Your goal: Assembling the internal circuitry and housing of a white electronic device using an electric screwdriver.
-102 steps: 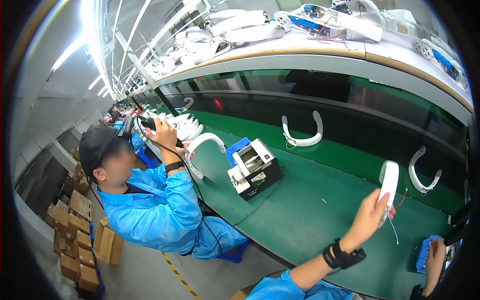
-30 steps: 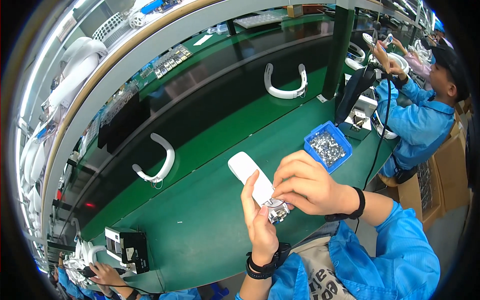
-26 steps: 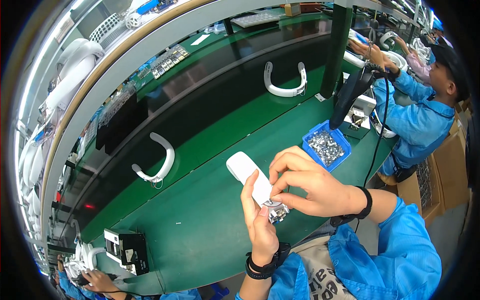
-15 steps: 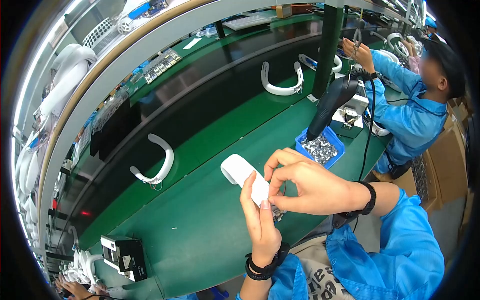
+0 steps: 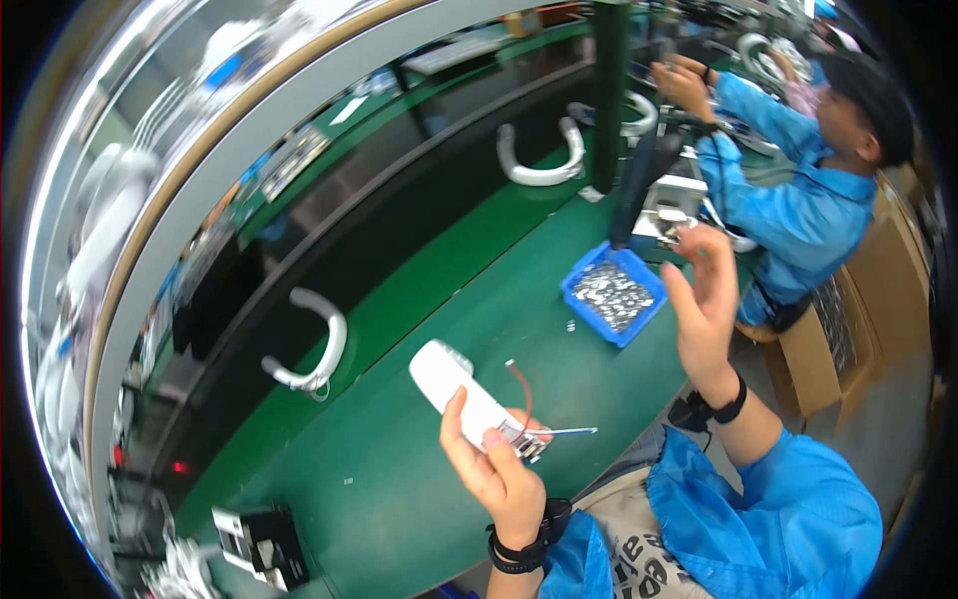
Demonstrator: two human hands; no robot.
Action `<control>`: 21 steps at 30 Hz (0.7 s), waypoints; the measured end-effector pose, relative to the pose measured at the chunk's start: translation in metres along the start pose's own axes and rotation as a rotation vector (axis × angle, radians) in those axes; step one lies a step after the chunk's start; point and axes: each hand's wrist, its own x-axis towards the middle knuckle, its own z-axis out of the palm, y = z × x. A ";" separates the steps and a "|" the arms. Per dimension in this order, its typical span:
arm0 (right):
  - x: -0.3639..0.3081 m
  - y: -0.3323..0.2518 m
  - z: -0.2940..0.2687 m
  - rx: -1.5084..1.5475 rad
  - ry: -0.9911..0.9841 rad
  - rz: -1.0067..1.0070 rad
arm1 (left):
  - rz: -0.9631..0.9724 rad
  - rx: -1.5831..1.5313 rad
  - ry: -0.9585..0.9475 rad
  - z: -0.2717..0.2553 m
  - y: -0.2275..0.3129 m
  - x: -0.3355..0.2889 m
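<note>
My left hand (image 5: 501, 484) grips a white curved plastic housing (image 5: 454, 384) above the green bench. A red wire (image 5: 525, 384) and a pale blue-and-white wire (image 5: 569, 431) stick out of its near end, where small metal parts show. My right hand (image 5: 707, 309) is raised to the right of a blue tray (image 5: 624, 336), thumb and fingers apart, with nothing seen in it. Over the tray hangs a dark electric screwdriver (image 5: 633, 185), apart from my right hand and blurred. Small metallic pieces (image 5: 611, 295) fill the tray.
White U-shaped pieces (image 5: 334, 349) lie along the dark strip behind the bench (image 5: 399, 529). A black-and-white device (image 5: 261, 547) stands at the lower left, a metal fixture (image 5: 671, 205) beyond the tray. A co-worker in blue (image 5: 818, 220) sits at the right near cardboard boxes (image 5: 858, 339).
My right hand has left the white housing and moved up and right, beside the blue tray. My left hand has lowered and tilted the housing, so its wires now show.
</note>
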 end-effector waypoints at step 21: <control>0.104 0.037 -0.004 0.724 -0.280 0.302 | -0.159 0.035 -0.057 0.037 0.011 -0.001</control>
